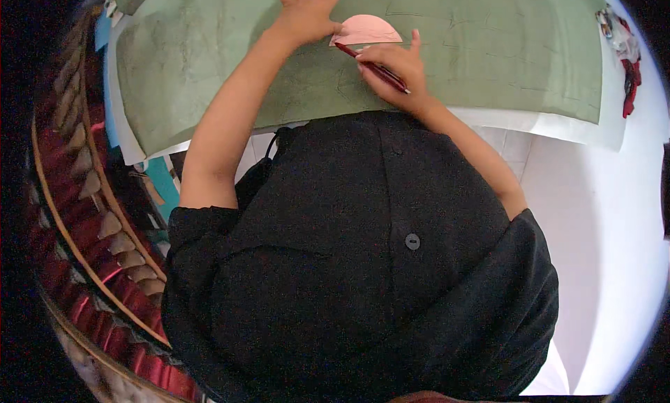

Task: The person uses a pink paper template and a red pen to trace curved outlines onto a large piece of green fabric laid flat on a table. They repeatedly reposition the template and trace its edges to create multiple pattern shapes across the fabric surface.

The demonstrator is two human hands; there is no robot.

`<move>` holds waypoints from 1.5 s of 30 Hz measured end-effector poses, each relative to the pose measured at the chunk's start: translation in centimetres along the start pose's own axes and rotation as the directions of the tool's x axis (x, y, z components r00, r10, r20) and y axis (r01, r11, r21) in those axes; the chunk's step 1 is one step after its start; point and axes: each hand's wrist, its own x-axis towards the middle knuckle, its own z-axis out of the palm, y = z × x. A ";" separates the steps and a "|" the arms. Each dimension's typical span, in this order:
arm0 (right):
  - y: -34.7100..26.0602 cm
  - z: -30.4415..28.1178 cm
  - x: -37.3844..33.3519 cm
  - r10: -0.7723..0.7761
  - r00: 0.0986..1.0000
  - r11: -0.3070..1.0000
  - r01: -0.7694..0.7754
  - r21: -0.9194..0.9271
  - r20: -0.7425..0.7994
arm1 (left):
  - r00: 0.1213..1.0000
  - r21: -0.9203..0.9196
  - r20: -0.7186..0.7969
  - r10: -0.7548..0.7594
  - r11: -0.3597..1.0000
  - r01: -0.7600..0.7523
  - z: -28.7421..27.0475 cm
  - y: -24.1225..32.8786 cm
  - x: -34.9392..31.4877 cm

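The large matte green sheet (488,64), marked with thin dark lines, looks light and pliable, likely to ruck if dragged; flat palms would suit it. The left hand (307,16) is spread upon it, thumb at the rim of the small pink half-disc (366,30), which lies flat there, straight edge toward the person. Seemingly thin, featherlight card, it could skid or crease, so fingertips pressing its middle seem best. The right hand (398,68) pinches the slim dark-red pen (386,75), rigid and probably smooth, its tip by the half-disc's left corner.

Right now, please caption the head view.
Left hand touches a pink half-circle; right hand holds a dark red pen.
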 end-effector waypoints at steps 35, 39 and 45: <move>0.9 -2.2 0.5 0.048 0.993 0.976 -0.070 -0.207 -0.109 | 0.958 0.180 0.115 0.263 0.943 -0.281 0.8 2.2 1.6; 1.5 -2.6 0.3 0.049 0.986 0.974 -0.083 -0.211 -0.161 | 0.954 0.181 0.113 0.278 0.939 -0.294 0.7 2.4 1.6; 1.8 -3.9 -0.2 0.128 0.978 0.949 -0.168 -0.265 -0.163 | 0.956 0.167 0.064 0.286 0.942 -0.293 0.8 2.7 1.2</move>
